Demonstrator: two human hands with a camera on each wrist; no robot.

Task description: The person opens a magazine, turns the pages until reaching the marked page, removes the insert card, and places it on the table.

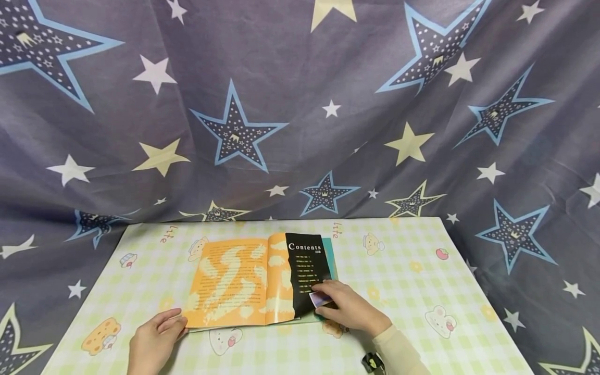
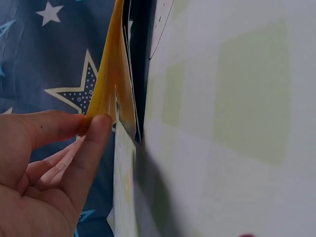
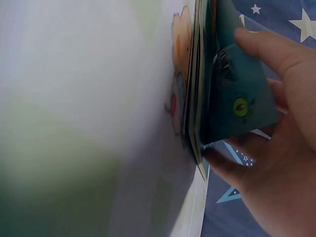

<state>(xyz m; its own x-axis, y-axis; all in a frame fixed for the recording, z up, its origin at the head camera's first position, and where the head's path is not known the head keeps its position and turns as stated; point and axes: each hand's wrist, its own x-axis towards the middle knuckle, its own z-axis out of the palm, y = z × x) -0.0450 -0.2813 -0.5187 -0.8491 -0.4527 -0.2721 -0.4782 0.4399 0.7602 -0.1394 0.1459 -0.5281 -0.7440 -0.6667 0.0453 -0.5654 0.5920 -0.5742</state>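
An open book (image 1: 234,281) lies on the table, its left page orange with pale brushed shapes, its right page orange and black and headed "Contents". My left hand (image 1: 157,338) is at the book's lower left corner. Thumb and finger pinch the orange page's corner (image 2: 101,106) in the left wrist view. At the lower right, my right hand (image 1: 349,307) grips the lifted corner of the right page. That page's teal back (image 3: 242,98), printed with a green and red eye, faces the right wrist camera. Lower fingers touch the page stack's edge (image 3: 195,98).
The table (image 1: 403,291) has a green checked cover with cartoon prints. A dark curtain (image 1: 281,67) with stars hangs behind and at both sides. A small black object (image 1: 372,362) is by the right forearm.
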